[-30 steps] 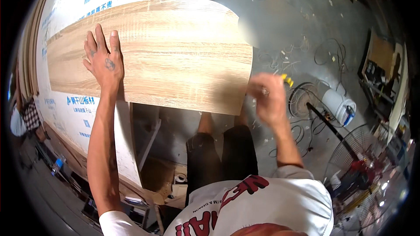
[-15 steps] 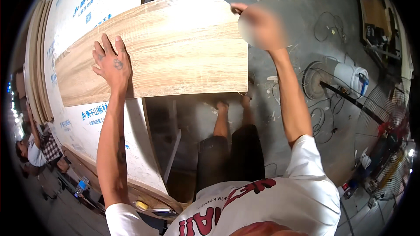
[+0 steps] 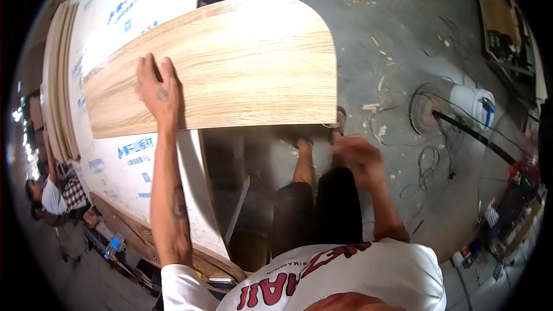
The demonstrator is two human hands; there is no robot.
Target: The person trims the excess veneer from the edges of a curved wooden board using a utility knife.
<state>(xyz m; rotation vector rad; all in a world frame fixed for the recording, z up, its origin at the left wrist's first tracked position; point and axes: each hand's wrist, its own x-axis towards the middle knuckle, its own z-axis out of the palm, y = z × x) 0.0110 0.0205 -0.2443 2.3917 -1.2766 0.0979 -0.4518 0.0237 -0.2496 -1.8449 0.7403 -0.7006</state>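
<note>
Since half a second ago, the right hand has been pulled off the far right corner of the wood-grain panel and dropped down low, below the panel's near edge and above the knees. It's smeared with motion blur, so whether it's open or closed can't be told, and nothing can be made out in it.

Left hand is laid flat on the panel, fingers spread, pressed down near the left end of the near edge, not wrapped around anything. The panel is stretched out to the right of that hand and away from it, rounded at its far right corner, and is rested on a white sheet with blue print, which pokes out left of the hand and beyond.

Further right of the blurred hand, a white bucket and loose cables are seen on the dusty concrete floor.
</note>
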